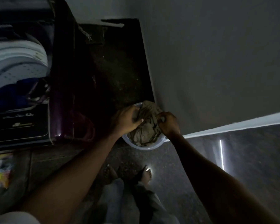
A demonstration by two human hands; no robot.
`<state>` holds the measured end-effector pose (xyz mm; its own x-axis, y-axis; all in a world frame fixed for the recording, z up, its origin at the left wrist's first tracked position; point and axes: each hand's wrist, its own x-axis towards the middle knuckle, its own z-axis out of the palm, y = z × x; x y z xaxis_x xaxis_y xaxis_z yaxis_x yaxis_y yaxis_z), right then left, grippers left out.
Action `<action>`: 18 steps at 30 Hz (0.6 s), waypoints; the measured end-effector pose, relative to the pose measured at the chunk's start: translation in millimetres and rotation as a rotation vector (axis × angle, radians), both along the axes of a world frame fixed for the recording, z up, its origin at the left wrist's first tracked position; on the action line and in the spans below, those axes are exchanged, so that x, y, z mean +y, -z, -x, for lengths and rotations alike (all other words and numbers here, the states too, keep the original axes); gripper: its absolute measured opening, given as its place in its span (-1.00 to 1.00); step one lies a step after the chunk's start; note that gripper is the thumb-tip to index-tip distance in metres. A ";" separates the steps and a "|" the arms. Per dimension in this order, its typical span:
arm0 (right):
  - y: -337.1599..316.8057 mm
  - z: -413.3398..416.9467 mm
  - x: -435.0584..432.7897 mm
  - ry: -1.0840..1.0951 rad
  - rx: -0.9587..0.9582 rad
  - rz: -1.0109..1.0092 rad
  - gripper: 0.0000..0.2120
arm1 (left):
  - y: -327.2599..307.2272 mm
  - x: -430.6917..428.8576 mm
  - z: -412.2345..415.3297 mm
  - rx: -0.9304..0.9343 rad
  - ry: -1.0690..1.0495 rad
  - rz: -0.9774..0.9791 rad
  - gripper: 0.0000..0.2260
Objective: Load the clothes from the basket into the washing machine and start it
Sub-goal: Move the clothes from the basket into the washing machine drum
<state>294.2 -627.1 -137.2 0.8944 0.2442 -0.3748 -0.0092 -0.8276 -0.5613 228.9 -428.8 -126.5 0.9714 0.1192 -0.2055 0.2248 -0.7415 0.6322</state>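
Both hands' fingers clamped on olive garment (pixel 145 125) in basket (pixel 145 147), left hand (pixel 125 119), right hand (pixel 168 122)

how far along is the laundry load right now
Done: the washing machine is open with a blue garment already in its drum. In hand: the left hand and right hand grip olive clothes in the basket. Left: loading those and starting the machine.

We see a round, pale basket (pixel 144 147) on the dark floor against the wall, just right of the washer (pixel 39 78). Crumpled olive-grey clothes (pixel 145 128) fill it, heaped above the rim. The top-loading washer has dark purple sides and an open lid; its white perforated drum already holds a dark blue garment (pixel 14 92).
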 end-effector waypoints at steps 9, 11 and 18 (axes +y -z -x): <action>177.5 -49.2 -3.1 -0.049 0.038 0.107 -0.67 | 195.8 -11.4 -46.0 0.034 0.087 0.014 -0.49; 222.5 -60.4 0.2 -0.052 0.052 0.097 -0.62 | 242.3 -12.2 -59.1 0.051 0.098 -0.009 -0.42; 327.4 -114.5 18.9 0.097 0.071 0.045 -0.55 | 349.5 -2.7 -83.9 -0.014 0.040 -0.003 -0.54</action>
